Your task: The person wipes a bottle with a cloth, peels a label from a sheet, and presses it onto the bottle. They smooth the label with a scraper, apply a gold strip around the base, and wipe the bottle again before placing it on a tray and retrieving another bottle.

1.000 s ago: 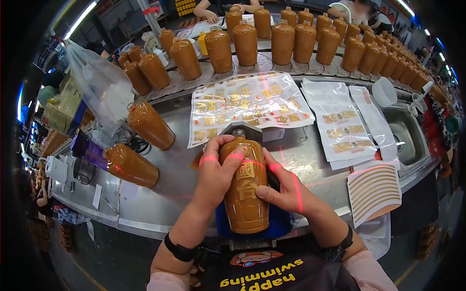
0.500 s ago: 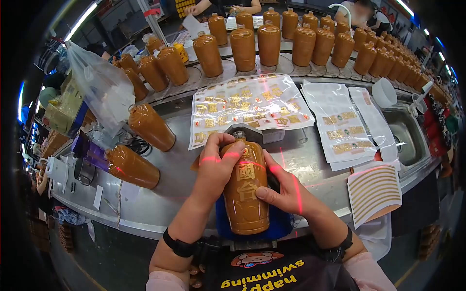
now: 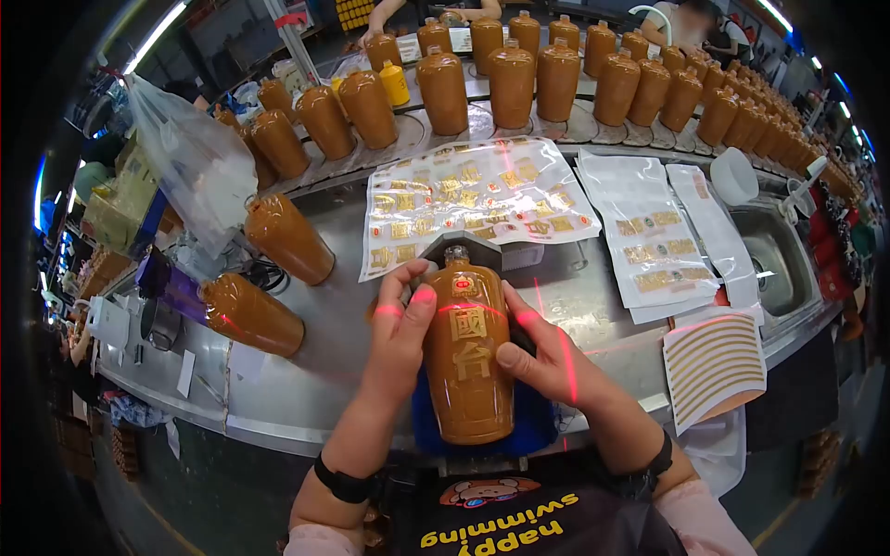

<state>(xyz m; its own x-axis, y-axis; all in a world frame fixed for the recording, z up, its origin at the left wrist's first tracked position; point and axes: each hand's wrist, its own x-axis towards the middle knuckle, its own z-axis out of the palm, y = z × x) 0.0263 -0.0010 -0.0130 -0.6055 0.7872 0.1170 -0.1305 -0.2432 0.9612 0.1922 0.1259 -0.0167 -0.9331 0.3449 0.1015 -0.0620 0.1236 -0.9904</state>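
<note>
A glossy brown bottle lies in front of me, its neck pointing away against a dark grey angled block. Gold raised characters run down its face, below a small red and gold emblem near the shoulder. Blue cloth shows beneath it. My left hand is curled along the bottle's left side, thumb by the shoulder. Against the right side, my right hand grips it with the thumb on the edge near the lower character; its other fingers are partly hidden. Red laser lines cross the bottle and both hands.
Beyond the block lies a sheet of gold stickers. More label sheets and a curved gold strip sheet are at right, near a sink. Two brown bottles lean at left. Several bottles line the conveyor.
My left hand has drawn back from the bottle's upper face to its left side, uncovering the emblem. My right thumb has shifted slightly right. Bottles on the conveyor have moved along to the left.
</note>
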